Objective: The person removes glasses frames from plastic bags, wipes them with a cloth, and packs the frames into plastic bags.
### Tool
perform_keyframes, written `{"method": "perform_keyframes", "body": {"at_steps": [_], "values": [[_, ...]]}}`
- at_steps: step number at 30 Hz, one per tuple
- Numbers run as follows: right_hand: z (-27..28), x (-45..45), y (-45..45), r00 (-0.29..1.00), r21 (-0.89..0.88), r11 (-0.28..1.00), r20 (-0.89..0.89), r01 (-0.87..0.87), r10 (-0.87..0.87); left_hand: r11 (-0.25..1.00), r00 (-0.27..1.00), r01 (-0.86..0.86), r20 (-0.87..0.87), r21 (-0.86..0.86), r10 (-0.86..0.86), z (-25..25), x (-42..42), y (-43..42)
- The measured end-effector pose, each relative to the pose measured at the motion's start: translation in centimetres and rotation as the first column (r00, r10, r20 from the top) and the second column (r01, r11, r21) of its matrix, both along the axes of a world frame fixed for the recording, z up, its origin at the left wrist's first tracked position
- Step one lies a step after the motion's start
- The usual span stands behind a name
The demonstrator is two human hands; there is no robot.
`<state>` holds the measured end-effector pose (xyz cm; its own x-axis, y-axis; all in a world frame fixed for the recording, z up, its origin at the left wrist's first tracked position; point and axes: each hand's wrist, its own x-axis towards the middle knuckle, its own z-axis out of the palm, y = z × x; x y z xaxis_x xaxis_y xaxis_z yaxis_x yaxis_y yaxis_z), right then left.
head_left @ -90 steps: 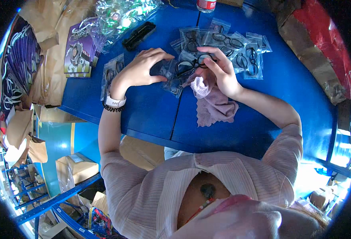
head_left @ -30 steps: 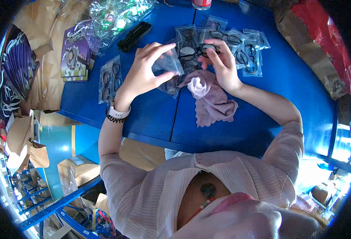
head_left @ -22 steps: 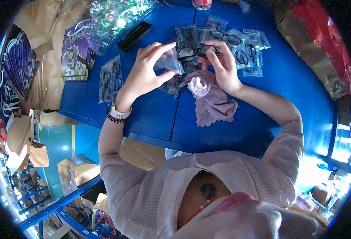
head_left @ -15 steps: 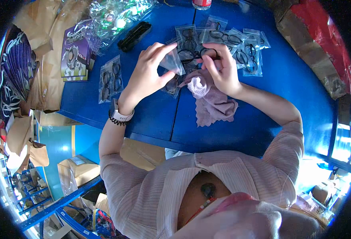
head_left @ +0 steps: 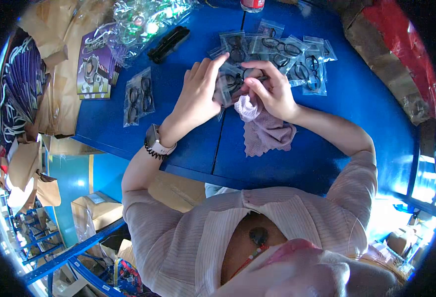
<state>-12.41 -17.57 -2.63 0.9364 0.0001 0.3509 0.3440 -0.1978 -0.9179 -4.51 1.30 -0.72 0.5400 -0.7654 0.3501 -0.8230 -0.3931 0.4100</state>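
Observation:
My left hand (head_left: pixel 197 94) is closed on a small clear plastic bag (head_left: pixel 222 93), thumb below and fingers above. My right hand (head_left: pixel 278 95) pinches a pair of dark-framed glasses (head_left: pixel 235 81) by its right side. The front of the glasses lies at the bag and looks partly inside it; the exact overlap is hard to make out. A pinkish-purple cloth (head_left: pixel 270 134) hangs beneath my right hand onto the blue table (head_left: pixel 188 143); whether the fingers also grip it is hidden. Just beyond both hands lie several bagged glasses (head_left: pixel 282 47).
More bagged glasses (head_left: pixel 139 97) lie at the left. Behind them are a dark elongated object (head_left: pixel 168 44), purple printed packs (head_left: pixel 93 69) and a heap of clear plastic (head_left: pixel 148 22). A bottle (head_left: pixel 252 5) stands at the far edge. Cardboard (head_left: pixel 384 54) borders the right side.
My left hand has moved right with the bag, bringing it over the glasses. The glasses have shifted slightly left and down, towards the bag. My right hand stays nearly in place.

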Motion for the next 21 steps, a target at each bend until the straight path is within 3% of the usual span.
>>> {"method": "perform_keyframes", "body": {"at_steps": [7, 12, 21], "values": [[-0.1, 0.6, -0.1, 0.997, 0.149, 0.986, -0.035, 0.072, -0.068, 0.991, 0.983, 0.045, 0.18, -0.128, -0.022, 0.3, 0.3, 0.1], [-1.0, 0.6, 0.3, 0.999, 0.263, 0.964, -0.016, 0.047, -0.044, 0.989, 0.984, 0.126, 0.136, -0.071, -0.116, -0.2, 0.6, 0.2], [-0.8, 0.5, 0.4, 0.999, 0.232, 0.972, 0.027, 0.04, -0.047, 0.991, 0.985, 0.12, 0.132, -0.062, -0.111, 0.3, 0.0, 0.0]]}}
